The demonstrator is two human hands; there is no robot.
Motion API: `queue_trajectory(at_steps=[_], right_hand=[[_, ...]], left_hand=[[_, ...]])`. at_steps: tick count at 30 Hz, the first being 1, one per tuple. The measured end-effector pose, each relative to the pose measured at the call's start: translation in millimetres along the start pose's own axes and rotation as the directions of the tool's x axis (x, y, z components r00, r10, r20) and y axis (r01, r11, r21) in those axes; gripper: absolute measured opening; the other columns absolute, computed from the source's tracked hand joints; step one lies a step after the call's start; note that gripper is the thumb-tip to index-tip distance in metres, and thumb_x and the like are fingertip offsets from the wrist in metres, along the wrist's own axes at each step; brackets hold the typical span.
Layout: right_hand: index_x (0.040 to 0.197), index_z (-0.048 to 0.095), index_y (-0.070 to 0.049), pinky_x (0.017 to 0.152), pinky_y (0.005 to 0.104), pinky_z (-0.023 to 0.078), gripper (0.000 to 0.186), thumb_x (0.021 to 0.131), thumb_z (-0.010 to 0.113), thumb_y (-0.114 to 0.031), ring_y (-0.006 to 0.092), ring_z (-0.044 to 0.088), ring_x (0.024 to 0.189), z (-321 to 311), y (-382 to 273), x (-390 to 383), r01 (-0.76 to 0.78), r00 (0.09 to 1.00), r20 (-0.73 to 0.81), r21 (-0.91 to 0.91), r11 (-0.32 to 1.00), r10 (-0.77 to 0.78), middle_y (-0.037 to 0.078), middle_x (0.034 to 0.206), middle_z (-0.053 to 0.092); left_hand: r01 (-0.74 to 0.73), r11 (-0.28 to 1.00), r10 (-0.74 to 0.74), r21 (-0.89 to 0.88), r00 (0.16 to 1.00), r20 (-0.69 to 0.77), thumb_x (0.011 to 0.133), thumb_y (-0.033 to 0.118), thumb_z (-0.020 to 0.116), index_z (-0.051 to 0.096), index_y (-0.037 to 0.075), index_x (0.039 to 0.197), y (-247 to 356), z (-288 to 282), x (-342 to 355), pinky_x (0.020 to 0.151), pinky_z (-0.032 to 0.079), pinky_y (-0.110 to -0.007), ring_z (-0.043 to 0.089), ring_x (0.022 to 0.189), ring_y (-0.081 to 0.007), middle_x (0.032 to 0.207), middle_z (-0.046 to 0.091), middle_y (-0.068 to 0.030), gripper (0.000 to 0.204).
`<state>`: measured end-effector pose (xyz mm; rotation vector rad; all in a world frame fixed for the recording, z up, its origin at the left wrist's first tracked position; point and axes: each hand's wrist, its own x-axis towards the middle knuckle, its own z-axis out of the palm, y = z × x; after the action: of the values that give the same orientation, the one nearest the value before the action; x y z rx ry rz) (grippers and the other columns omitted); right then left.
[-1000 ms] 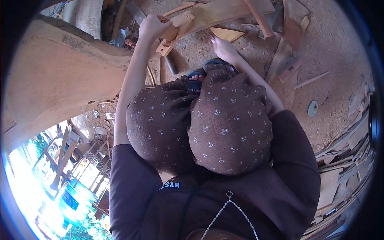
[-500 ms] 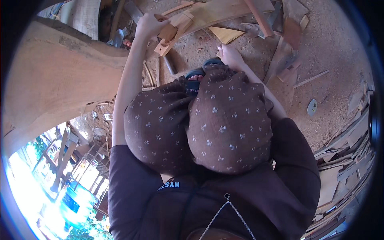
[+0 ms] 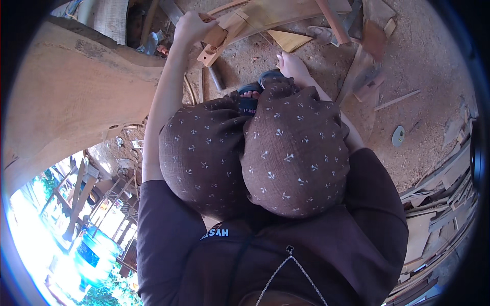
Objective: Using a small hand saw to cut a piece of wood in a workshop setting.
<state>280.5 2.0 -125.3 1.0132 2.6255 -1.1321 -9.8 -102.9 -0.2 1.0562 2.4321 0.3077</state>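
My left hand [image 3: 193, 28] reaches far forward, its fingers closed around a small brown wooden block [image 3: 215, 36]. That block lies against a longer pale wooden piece [image 3: 230, 28] with a dark hole near its near end. A dark metal tube [image 3: 216, 77] rests on the ground just below the piece. Beside my right foot, my right hand [image 3: 294, 66] is curled closed near the ground. What its fingers hold, if anything, is hidden. A yellowish triangular wood offcut [image 3: 289, 40] lies just beyond it.
A large wooden slab [image 3: 76, 97] fills the left side. Beyond my hands lie a broad board [image 3: 286, 11] and a reddish wood strip [image 3: 333, 21]. Stacked scrap wood [image 3: 439, 204] lines the right, and a round disc [image 3: 398, 136] lies on the dusty ground. My knees [image 3: 296, 153] are bent up in front.
My right hand has shifted slightly up. My knees have moved a little. My left hand stays on the wooden block, almost in the same place.
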Motion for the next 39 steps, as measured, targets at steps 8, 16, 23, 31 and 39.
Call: queue_trajectory(at_steps=[8,16,23,31,39], right_hand=[[0.093,0.059,0.002,0.073,0.052,0.048,0.028,0.092,0.044,-0.021,0.0432,0.062,0.081,-8.7,-22.2,13.7,0.066,0.993,0.103,-0.004,0.998,-0.065,0.026,0.085,0.063],[0.099,0.059,0.003,0.075,0.0508,0.049,0.029,0.091,0.045,-0.02,0.0428,0.063,0.083,-3.3,-37.2,60.6,0.094,0.995,0.01,0.027,0.995,-0.094,0.027,0.087,0.064],[0.099,0.057,0.002,0.072,0.0515,0.049,0.027,0.092,0.045,-0.022,0.0434,0.063,0.078,-14.7,-11.5,5.0,0.012,0.994,0.108,-0.051,0.999,-0.007,0.027,0.082,0.064],[0.098,0.056,0.003,0.071,0.0523,0.048,0.028,0.092,0.044,-0.022,0.0438,0.063,0.078,-4.4,-32.2,76.2,0.146,0.988,0.062,-0.066,0.987,-0.142,0.027,0.081,0.063],[0.092,0.056,-0.001,0.071,0.0546,0.046,0.028,0.094,0.043,-0.026,0.0455,0.061,0.078,11.0,-0.6,10.6,0.08,0.997,0.015,0.021,0.997,-0.08,0.027,0.078,0.062]], left_hand=[[-0.105,0.994,0.105,0.003,0.994,-0.002,0.074,0.039,0.071,0.074,0.011,0.093,-14.3,1.3,0.1,0.072,0.052,-0.032,0.068,0.074,-0.021,0.08,0.071,-0.0106,0.033],[0.031,0.995,-0.026,-0.097,0.998,0.056,0.073,0.032,0.07,0.073,0.005,0.09,21.4,-19.1,-1.9,0.069,0.053,-0.035,0.068,0.071,-0.0251,0.078,0.07,-0.0142,0.032],[0.188,0.971,-0.172,-0.148,0.978,0.118,0.072,0.027,0.071,0.072,-0.001,0.089,30.5,-33.3,-6.9,0.067,0.055,-0.037,0.068,0.068,-0.028,0.077,0.07,-0.0165,0.032],[-0.078,0.994,0.075,-0.074,0.996,-0.042,0.072,0.025,0.071,0.072,0.001,0.09,38.4,-6.7,-11.4,0.068,0.054,-0.037,0.069,0.073,-0.0257,0.08,0.07,-0.0174,0.03],[0.009,1.0,-0.011,-0.022,0.997,-0.072,0.072,0.028,0.07,0.072,0.002,0.087,28.6,-16.0,-23.5,0.069,0.054,-0.039,0.068,0.072,-0.0291,0.08,0.069,-0.0171,0.03]])
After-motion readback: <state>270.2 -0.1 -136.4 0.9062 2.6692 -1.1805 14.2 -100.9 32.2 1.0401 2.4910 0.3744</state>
